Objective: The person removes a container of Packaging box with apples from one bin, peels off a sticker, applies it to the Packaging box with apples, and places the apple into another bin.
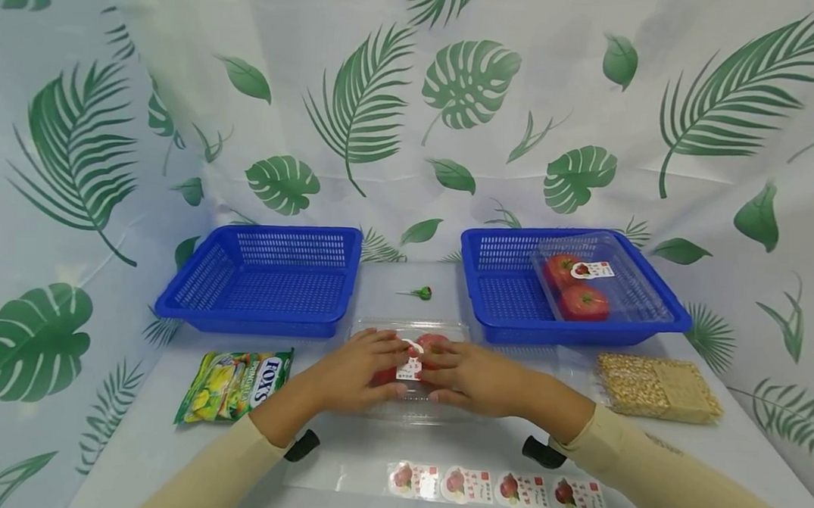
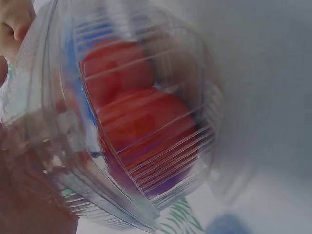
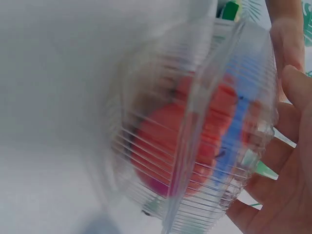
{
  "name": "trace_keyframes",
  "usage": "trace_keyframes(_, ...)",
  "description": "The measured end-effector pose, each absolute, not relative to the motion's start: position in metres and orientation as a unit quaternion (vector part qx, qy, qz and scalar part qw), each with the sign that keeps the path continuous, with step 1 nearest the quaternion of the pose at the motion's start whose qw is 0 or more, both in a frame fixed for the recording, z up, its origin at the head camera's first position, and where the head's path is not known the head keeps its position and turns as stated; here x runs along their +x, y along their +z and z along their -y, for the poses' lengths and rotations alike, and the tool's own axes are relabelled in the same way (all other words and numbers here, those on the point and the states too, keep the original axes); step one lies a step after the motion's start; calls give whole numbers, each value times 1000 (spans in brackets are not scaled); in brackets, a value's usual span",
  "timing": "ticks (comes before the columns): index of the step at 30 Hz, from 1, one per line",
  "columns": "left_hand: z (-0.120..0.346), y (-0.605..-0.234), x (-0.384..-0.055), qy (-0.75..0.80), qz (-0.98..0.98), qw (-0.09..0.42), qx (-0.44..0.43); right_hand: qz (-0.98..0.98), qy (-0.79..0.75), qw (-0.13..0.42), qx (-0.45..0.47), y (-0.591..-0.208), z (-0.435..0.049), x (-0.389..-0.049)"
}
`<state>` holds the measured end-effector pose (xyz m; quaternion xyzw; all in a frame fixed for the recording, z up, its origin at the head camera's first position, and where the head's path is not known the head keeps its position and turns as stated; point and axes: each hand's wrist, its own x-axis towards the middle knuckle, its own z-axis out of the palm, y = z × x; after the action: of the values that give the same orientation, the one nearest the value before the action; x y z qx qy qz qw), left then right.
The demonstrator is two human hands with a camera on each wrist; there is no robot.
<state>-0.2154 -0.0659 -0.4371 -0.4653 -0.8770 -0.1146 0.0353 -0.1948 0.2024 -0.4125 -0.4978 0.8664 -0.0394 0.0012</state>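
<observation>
A clear plastic clamshell box (image 1: 413, 419) lies in the middle of the table, with red tomatoes (image 2: 146, 131) inside. On its lid is a white label (image 1: 409, 371) with a red fruit picture. My left hand (image 1: 356, 369) rests on the lid from the left, its fingers stretched over the label's left edge. From the other side my right hand (image 1: 481, 378) lies on the lid, fingertips at the label's right edge. Both hands have their fingers extended. The right wrist view shows the ribbed side of the box (image 3: 195, 117) beside the right fingers.
Behind stand two blue baskets, the left one (image 1: 267, 327) bare inside, the right one (image 1: 574, 333) with another labelled tomato box (image 1: 623, 294). A green candy bag (image 1: 232, 387) lies left, a pack of yellow kernels (image 1: 653, 387) right. A label strip (image 1: 495, 488) is in front; a small flower (image 1: 422, 292) lies behind.
</observation>
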Motion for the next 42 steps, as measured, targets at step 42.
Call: trace_keyframes(42,98,-450,-207,-183,850,81,-487,-890,-55,-10,-453,-426,-212,-177)
